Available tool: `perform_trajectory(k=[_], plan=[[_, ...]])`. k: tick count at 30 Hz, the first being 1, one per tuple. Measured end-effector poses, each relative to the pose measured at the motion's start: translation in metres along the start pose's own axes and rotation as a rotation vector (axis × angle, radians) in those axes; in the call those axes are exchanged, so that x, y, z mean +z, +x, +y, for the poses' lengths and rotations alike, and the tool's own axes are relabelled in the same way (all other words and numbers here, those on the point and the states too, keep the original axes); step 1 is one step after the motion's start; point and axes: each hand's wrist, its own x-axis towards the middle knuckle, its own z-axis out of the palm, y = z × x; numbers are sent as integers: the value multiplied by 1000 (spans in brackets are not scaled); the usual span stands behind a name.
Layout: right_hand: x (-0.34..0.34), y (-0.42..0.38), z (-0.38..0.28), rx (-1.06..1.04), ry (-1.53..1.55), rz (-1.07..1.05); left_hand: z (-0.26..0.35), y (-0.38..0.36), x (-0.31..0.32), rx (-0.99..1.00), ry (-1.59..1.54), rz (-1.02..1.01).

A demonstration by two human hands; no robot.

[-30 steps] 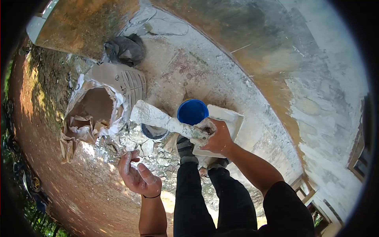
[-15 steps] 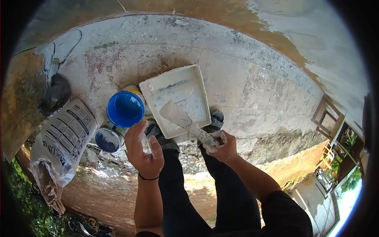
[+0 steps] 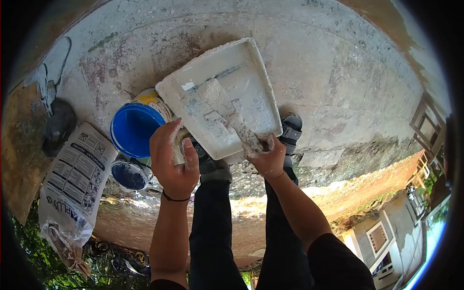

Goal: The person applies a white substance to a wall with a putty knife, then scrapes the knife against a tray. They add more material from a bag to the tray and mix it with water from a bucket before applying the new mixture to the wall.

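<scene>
My right hand is closed round the handle of a putty knife caked in pale plaster. Its flat blade points away from me, over the middle of a shallow white tray. Pale paste is smeared across the tray's floor, with a darker streak near the far side. My left hand is open and empty, fingers bent and thumb apart, whitish residue on the fingertips. It overlaps the right edge of a blue-lined bucket in this view.
Below the bucket stands a smaller container with dark blue inside. A printed plaster sack lies at left, near a dark rounded object. My sandalled feet are at the tray's near side. A wooden frame is at far right.
The view has tipped closer over the tray. My right hand has moved the putty knife's blade farther in, toward the tray's middle. My left hand remains open beside the bucket.
</scene>
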Motion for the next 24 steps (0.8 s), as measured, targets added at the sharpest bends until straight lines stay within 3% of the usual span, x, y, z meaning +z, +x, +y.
perform_trajectory(k=[19, 21, 24], plan=[[29, 6, 8, 53, -42, 19, -27, -14, -5, -23, -36, -62], [30, 7, 8, 141, 39, 27, -27, -14, -5, -21, -48, -58], [28, 8, 3, 66, -34, 13, -27, -13, -6, -26, -46, -74]])
